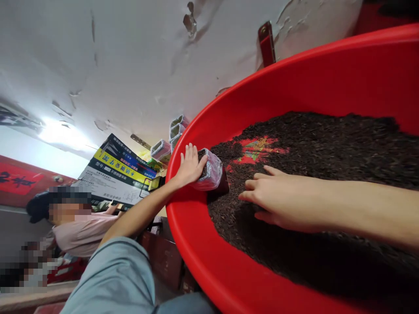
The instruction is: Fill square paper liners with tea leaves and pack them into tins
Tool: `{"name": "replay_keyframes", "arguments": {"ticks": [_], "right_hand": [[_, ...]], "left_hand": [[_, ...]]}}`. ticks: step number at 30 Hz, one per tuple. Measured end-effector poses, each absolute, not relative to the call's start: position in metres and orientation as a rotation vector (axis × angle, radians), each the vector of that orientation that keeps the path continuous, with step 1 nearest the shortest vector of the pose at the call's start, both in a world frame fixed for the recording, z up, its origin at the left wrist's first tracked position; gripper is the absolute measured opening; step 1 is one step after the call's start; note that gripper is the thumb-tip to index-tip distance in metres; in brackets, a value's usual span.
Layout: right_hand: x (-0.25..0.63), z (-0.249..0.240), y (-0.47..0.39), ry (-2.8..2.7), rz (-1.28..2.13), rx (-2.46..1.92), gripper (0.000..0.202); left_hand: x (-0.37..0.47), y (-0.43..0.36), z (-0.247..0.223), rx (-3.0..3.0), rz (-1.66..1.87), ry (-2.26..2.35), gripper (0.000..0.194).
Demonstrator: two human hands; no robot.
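A large red plastic basin [193, 244] holds a heap of dark, dry shreds that look like loose tea leaves [314, 152]. Leaning inside its left edge is a small dark box [224, 183] with a clear plastic bag liner [213, 171] folded over its mouth. Dark leaf shows at that opening. My left hand [190, 165] lies against the mouth of the box, fingers stretched out and thumb at the liner. To the right of the box, my right hand [271, 196] is just over the leaves, palm down, its fingers loosely spread and holding nothing visible.
Several plastic-lined boxes [176, 128] stand beyond the basin's rim. A printed carton [121, 170] is at the left, near a person in a pink shirt [83, 233]. A pale wall with peeling paint [137, 65] borders the basin. The view is tilted sideways.
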State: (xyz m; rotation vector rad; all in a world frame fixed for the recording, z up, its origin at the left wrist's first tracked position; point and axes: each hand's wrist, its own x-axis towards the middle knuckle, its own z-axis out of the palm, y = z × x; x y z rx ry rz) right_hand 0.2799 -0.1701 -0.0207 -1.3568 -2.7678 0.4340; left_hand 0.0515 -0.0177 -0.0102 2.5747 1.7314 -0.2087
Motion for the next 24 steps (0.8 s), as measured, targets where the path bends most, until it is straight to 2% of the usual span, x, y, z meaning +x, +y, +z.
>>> {"name": "replay_keyframes", "arguments": {"ticks": [6, 10, 15, 20, 24], "right_hand": [[0.282, -0.022, -0.17, -2.759, 0.499, -1.367, 0.048], [0.283, -0.019, -0.171, -2.748, 0.502, -1.386, 0.049], [0.285, -0.015, -0.172, -2.822, 0.507, -1.426, 0.05], [0.289, -0.023, -0.169, -2.838, 0.495, -1.432, 0.051], [0.293, -0.032, -0.163, -2.833, 0.52, -1.408, 0.051]], "left_hand": [[0.055, -0.015, -0.015, 2.682, -0.2, 1.491, 0.078], [0.054, -0.013, -0.013, 2.631, -0.214, 1.662, 0.08], [0.052, -0.019, -0.014, 2.731, -0.296, 1.451, 0.078], [0.049, -0.016, -0.016, 2.649, -0.204, 1.626, 0.077], [0.049, -0.019, -0.015, 2.753, -0.257, 1.462, 0.08]]}}
